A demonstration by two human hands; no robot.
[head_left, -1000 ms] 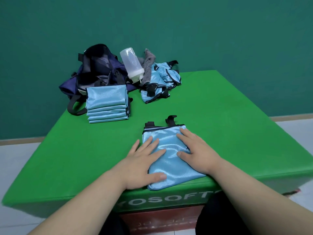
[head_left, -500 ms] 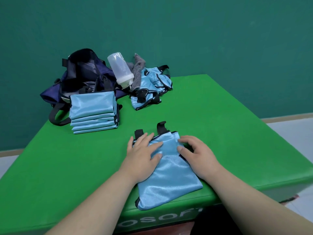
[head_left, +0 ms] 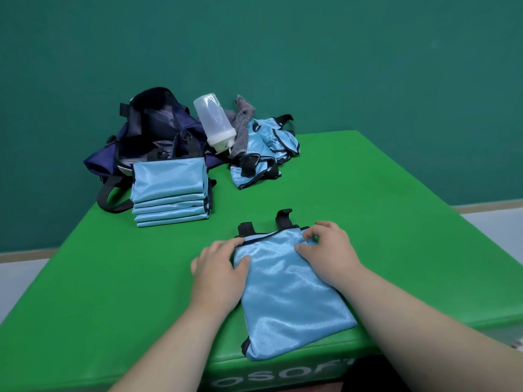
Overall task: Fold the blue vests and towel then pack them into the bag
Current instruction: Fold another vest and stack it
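Note:
A half-folded blue vest (head_left: 288,292) with black straps lies at the near edge of the green table (head_left: 382,210), its lower end hanging slightly over the edge. My left hand (head_left: 218,273) grips the vest's upper left corner, thumb on top of the cloth. My right hand (head_left: 328,250) pinches the upper right corner with curled fingers. A stack of several folded blue vests (head_left: 169,182) sits at the back left, in front of the open dark blue bag (head_left: 152,128). Crumpled unfolded vests (head_left: 266,148) and a grey striped towel (head_left: 242,123) lie at the back.
A translucent plastic bottle (head_left: 215,123) leans between the bag and the towel. The bag's black strap (head_left: 110,199) hangs over the table's left edge. Bare green surface stretches to the right and left of the vest. A teal wall stands behind.
Both hands have slid from lying flat on the vest's middle up to its top corners, and their fingers now curl on the cloth. The camera has tilted, shifting the scene.

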